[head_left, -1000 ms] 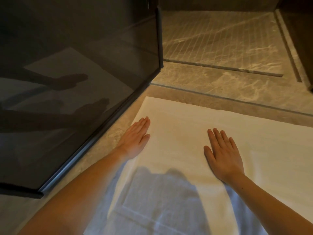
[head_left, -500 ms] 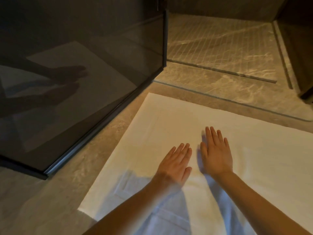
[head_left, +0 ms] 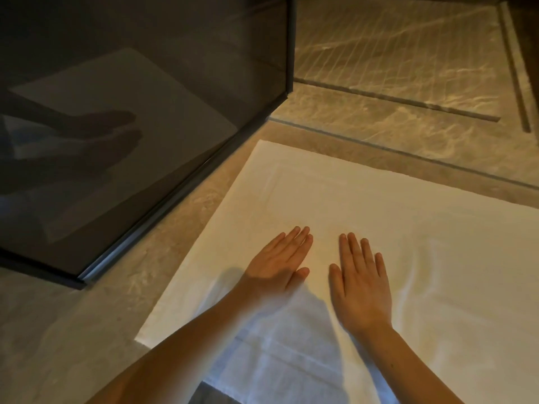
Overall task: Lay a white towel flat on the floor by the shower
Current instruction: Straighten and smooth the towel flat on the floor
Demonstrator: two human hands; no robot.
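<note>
Two flat, straight-fingered hands press the white towel (head_left: 320, 193); I see its creases (head_left: 420, 266) rightward of both, so right hand (head_left: 360, 282) sits nearer than left hand (head_left: 278, 258)

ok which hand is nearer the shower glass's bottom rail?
Left. The left hand lies flat on the towel, on the side toward the bottom rail; the right hand lies flat beside it, farther away.

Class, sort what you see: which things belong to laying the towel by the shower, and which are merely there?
In the job: white towel, spread out; left hand and right hand, both flat on it; stone floor beneath.
Merely there: dark glass screen; grooved shower floor.
</note>
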